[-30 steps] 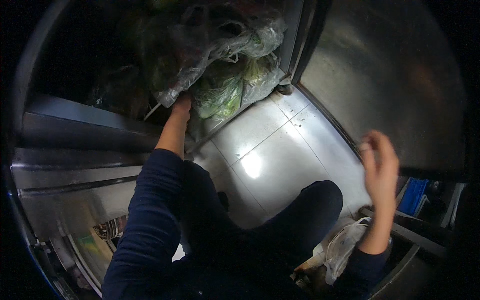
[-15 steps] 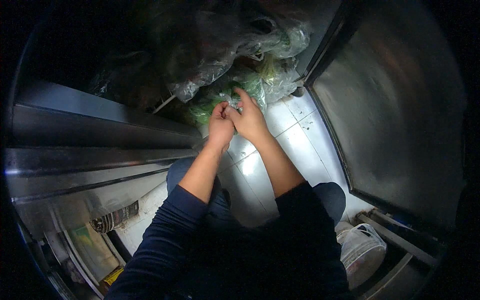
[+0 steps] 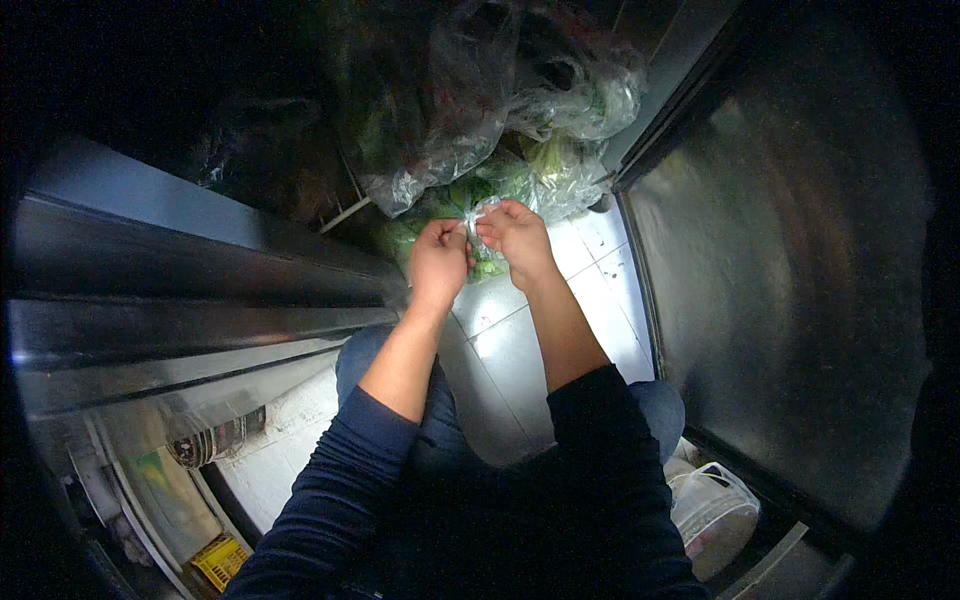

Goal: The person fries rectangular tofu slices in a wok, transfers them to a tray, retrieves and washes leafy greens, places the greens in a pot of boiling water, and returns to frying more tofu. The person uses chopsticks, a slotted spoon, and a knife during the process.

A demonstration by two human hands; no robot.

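Observation:
Both hands are at the gathered, twisted neck of a clear plastic bag [image 3: 488, 268] with green leafy vegetables inside. My left hand [image 3: 438, 262] pinches one side of the neck between thumb and fingers. From the other side, my right hand [image 3: 520, 242] grips the same neck with bent fingers. The two hands are a small gap apart, and whitish crumpled plastic shows between them. Much of the bag is hidden behind my hands. Just beyond it lies another clear bag [image 3: 560, 170] with pale green vegetables.
Large clear bags [image 3: 450, 110] of produce are heaped inside a dark cabinet. Its open metal door [image 3: 780, 300] stands at my right, and a metal edge [image 3: 200, 265] runs along my left. White floor tiles [image 3: 500, 350] lie below. A white bucket [image 3: 715, 520] and a yellow crate [image 3: 220, 560] are near me.
My right index finger, stretched out before, is now bent onto the bag's neck. My hands have drawn slightly apart, and more of the neck shows between them. The view has shifted a little.

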